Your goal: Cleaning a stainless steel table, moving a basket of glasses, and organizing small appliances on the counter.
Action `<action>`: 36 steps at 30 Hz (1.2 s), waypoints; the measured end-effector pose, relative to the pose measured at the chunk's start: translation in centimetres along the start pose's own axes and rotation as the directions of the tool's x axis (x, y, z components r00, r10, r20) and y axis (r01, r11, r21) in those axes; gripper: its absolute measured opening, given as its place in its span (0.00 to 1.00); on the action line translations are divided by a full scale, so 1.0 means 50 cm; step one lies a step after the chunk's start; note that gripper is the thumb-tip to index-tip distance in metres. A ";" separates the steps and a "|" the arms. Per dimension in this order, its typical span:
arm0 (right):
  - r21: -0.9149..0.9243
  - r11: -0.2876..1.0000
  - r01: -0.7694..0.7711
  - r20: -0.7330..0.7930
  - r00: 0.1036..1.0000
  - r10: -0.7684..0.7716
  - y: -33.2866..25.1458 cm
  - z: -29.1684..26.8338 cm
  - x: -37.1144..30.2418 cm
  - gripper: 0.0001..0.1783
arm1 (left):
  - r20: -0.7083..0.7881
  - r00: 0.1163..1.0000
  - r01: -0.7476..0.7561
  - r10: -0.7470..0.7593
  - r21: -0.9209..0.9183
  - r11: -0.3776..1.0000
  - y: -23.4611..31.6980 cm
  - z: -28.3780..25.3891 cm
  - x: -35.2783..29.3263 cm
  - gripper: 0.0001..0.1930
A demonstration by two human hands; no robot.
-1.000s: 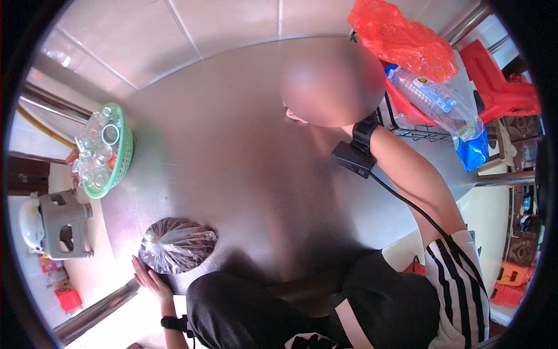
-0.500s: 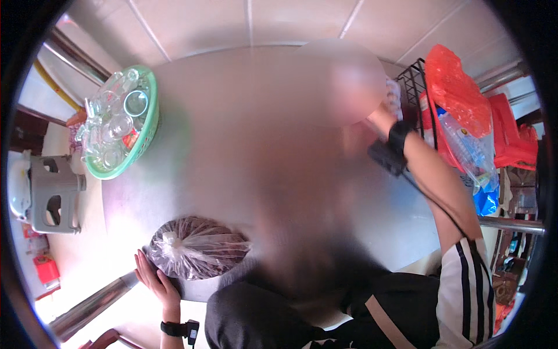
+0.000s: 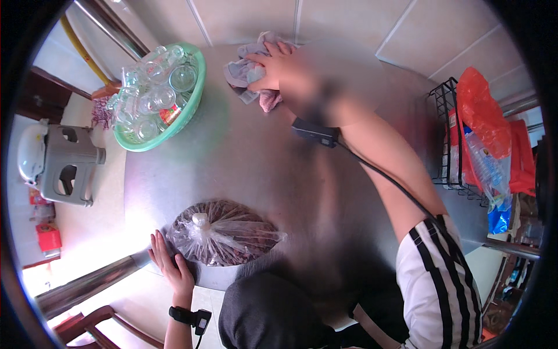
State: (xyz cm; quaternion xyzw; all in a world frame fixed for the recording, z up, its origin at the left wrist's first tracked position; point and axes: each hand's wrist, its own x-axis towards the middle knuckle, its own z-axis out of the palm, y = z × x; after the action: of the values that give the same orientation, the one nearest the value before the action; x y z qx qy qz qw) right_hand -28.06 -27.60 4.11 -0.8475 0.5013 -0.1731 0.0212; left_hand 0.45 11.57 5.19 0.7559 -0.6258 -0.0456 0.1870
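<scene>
Cloth [image 3: 237, 75]: far side of the table [image 3: 279, 174], close to the wall [image 3: 250, 20], near the green basket [image 3: 199, 99] but apart from it. Bunched, not flat; greyish-lilac with a pink fold at the near edge. Right hand [image 3: 274, 68] on top, fingers splayed over it, not clenched round it. Left hand [image 3: 172, 270]: fingers straight and loose, holding nothing, at the near table edge just beside the tied bag [image 3: 238, 235]; contact unclear.

Handling, my read: light, limp, nothing to break. Won't push as a solid; expect crumpling ahead of the palm. Table looks like smooth metal, so it should slide easily. Damp or dry, can't tell; damp would add drag and weight. Best hold: palm over the thickest part, fingers spread so the edges travel along. For lifting, pinch several folds mid-bunch; by one corner the rest would dangle. Keep loose edges off the basket: the glasses [image 3: 156, 99] look fragile.
</scene>
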 end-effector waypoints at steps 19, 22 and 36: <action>-0.202 0.757 -0.622 -0.020 0.775 0.632 0.339 -0.097 -0.218 0.47 | 0.026 0.998 0.063 -0.065 0.089 0.994 -0.020 0.022 -0.011 0.27; -0.188 0.850 -0.492 0.029 0.862 0.506 0.220 -0.124 -0.232 0.46 | 0.080 0.993 0.068 -0.087 0.217 0.974 -0.008 0.014 0.010 0.26; -0.055 0.981 -0.186 -0.088 0.980 0.181 0.092 -0.112 -0.295 0.36 | 0.096 0.963 0.162 -0.252 -0.953 0.257 -0.002 -0.047 0.234 0.25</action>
State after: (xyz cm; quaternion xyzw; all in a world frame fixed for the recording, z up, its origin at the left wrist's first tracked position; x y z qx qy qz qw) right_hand -40.16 -16.49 4.40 -0.7901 0.5829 -0.1893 -0.0103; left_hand 3.73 0.86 9.29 0.5707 -0.3626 -0.4046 0.6157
